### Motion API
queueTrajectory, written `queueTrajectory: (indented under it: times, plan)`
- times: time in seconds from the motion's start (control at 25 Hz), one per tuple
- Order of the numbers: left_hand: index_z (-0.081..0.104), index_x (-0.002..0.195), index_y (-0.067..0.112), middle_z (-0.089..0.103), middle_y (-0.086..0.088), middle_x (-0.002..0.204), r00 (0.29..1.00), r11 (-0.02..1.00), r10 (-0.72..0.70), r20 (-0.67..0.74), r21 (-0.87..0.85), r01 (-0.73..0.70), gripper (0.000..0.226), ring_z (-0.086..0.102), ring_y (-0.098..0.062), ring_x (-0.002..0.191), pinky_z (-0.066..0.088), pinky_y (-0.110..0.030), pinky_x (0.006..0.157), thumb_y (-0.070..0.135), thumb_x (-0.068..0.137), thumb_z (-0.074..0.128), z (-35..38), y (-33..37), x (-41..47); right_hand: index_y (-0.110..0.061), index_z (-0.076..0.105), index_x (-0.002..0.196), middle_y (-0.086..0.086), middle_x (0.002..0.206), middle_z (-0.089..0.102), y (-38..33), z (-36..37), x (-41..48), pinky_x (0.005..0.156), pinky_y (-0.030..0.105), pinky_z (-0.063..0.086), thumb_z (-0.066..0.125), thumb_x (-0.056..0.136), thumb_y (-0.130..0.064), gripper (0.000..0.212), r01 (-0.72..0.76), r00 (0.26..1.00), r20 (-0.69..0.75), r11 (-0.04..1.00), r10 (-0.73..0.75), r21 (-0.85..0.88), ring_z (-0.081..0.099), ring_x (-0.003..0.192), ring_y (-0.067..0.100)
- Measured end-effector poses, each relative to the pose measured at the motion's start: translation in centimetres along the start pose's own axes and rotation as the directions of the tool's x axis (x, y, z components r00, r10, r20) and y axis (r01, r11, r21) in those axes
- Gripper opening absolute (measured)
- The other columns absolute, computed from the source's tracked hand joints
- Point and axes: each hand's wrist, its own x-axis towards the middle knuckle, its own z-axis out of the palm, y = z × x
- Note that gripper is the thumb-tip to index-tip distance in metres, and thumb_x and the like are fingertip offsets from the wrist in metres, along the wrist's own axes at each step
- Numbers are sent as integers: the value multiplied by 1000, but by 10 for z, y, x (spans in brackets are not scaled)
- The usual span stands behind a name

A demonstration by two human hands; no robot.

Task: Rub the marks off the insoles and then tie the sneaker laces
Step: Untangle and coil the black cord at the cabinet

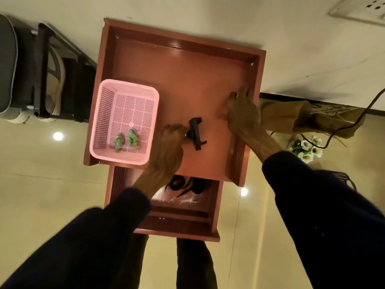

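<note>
No insoles or sneakers are in view. A small black clamp-like part (196, 132) lies on the red-brown cabinet top (187, 69). My left hand (168, 147) reaches in from below, and its curled fingertips pinch the near left end of this part. My right hand (243, 113) rests on the cabinet top beside the right rim, fingers spread and bent at the tips, holding nothing. Both arms wear dark sleeves.
A pink perforated basket (125, 84) on the left of the top holds two green crumpled pieces (132, 138). The open drawer (183, 222) below contains black cords (181, 182). A chair (41, 80) stands left. A brown paper bag (312, 115), white flowers (306, 147) and a cable lie right.
</note>
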Motion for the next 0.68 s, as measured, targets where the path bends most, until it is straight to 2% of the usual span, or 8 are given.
queueTrajectory:
  times: [0.12, 0.2, 0.28, 0.4, 0.52, 0.6, 0.68]
  plan:
    - [72, 111, 1, 73, -16, 115, 999, 999, 34, -9, -6, -34, 36, 70, -36, 103, 60, -44, 81, -3, 83, 50, -11, -13, -84, 4, 48, 138, 26, 153, 30, -26, 41, -75, 85, 47, 60, 71, 70, 18, 73, 63, 998, -25, 994, -61, 92, 41, 131, 47]
    - [72, 111, 0, 72, -17, 113, 998, 998, 58, 8, -16, -58, 36, 70, -37, 103, 60, -47, 83, 9, 87, 47, -12, -32, -132, -1, 48, 138, 21, 153, 31, -47, 69, -127, 80, 44, 61, 77, 65, 15, 80, 101, 994, -61, 979, -92, 179, 46, 125, 41]
    - [71, 112, 2, 72, -16, 113, 996, 999, 37, 85, 12, -38, 34, 70, -36, 101, 62, -48, 82, 9, 86, 50, -8, -59, -171, -6, 46, 142, 17, 154, 31, -76, 95, -179, 86, 40, 59, 84, 69, 6, 84, 103, 994, -66, 944, -87, 314, 43, 131, 36]
    - [72, 107, 1, 72, -17, 110, 985, 997, 46, 168, 47, -54, 34, 70, -38, 96, 63, -49, 75, 12, 81, 53, -8, -95, -201, -13, 44, 148, 11, 157, 28, -125, 131, -236, 100, 39, 52, 85, 78, -7, 81, 77, 997, -28, 869, -73, 488, 39, 139, 31]
    - [75, 99, 2, 71, -17, 105, 974, 975, 91, 207, 182, -129, 27, 69, -41, 86, 59, -44, 58, 0, 75, 64, 2, -130, -194, -14, 44, 145, 11, 151, 34, -165, 165, -246, 101, 44, 53, 85, 76, -10, 81, 80, 994, 28, 891, -103, 447, 45, 133, 32]
    - [73, 98, 2, 69, -17, 108, 957, 956, 76, 280, 252, -150, 29, 67, -40, 86, 57, -41, 54, -8, 71, 76, 15, -148, -180, -8, 45, 143, 15, 146, 42, -179, 177, -233, 101, 47, 52, 87, 71, -8, 84, 135, 988, 25, 917, -155, 374, 47, 128, 35]
    - [72, 96, 2, 67, -19, 111, 948, 932, 51, 316, 327, -159, 29, 66, -42, 87, 56, -42, 53, -11, 70, 77, 39, -171, -171, -5, 42, 144, 17, 142, 47, -199, 199, -214, 100, 49, 50, 89, 64, -9, 93, 163, 985, 5, 947, -171, 277, 48, 125, 38]
